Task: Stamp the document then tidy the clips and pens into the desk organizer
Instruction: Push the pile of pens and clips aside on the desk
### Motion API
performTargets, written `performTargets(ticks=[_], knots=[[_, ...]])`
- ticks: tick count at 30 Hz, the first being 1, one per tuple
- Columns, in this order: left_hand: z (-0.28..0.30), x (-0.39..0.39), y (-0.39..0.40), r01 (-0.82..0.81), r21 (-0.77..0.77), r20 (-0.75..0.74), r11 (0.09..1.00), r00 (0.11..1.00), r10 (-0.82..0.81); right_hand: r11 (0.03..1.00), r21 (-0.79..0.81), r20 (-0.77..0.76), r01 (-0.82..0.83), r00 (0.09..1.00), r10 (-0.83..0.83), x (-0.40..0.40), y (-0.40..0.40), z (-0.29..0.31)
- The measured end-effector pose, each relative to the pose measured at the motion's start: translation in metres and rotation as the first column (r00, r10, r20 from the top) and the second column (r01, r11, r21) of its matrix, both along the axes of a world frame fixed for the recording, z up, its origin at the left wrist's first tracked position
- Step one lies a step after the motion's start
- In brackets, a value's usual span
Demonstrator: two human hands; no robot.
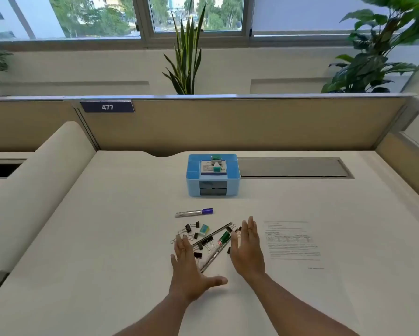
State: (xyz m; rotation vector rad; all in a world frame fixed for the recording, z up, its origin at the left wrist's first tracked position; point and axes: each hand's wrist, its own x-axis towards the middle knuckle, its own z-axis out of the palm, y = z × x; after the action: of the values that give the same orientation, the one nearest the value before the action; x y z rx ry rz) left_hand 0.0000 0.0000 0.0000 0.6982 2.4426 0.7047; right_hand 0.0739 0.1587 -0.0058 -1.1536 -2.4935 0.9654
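A blue desk organizer [232, 184] stands mid-desk with a stamp [217, 166] and an ink pad box on top. In front of it lies a purple-capped marker [194, 212]. Nearer me is a scatter of several black binder clips [206, 241], a green marker [224, 238], thin pens [212, 257] and a small eraser [204, 229]. My left hand [190, 267] and my right hand [248, 248] are flat with straight fingers on either side of that scatter, holding nothing. The printed document [293, 241] lies to the right of my right hand.
A beige partition runs along the desk's far edge, with plants [186, 57] behind it. A grey cable tray lid [293, 168] sits right of the organizer. A curved divider [46, 180] bounds the desk on the left.
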Motion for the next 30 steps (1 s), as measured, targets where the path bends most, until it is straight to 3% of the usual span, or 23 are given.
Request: performTargets(ticks=[6, 10, 19, 30], knots=[[-0.018, 0.016, -0.002, -0.102, -0.078, 0.043, 0.992, 0.993, 0.106, 0.998, -0.051, 0.035, 0.02, 0.999, -0.018, -0.002, -0.002, -0.011], [-0.019, 0.016, 0.002, -0.187, -0.046, 0.049, 0.981, 0.981, 0.189, 0.997, -0.061, 0.064, 0.052, 0.997, -0.048, -0.004, -0.003, -0.02], [-0.031, 0.013, 0.004, -0.267, -0.031, -0.103, 0.963, 0.959, 0.263, 0.998, -0.011, 0.108, 0.054, 0.993, -0.053, -0.019, -0.005, -0.041], [-0.042, 0.001, 0.011, -0.325, -0.136, -0.255, 0.936, 0.924, 0.284, 0.988, 0.15, 0.165, -0.032, 0.986, 0.007, -0.052, 0.001, -0.05]])
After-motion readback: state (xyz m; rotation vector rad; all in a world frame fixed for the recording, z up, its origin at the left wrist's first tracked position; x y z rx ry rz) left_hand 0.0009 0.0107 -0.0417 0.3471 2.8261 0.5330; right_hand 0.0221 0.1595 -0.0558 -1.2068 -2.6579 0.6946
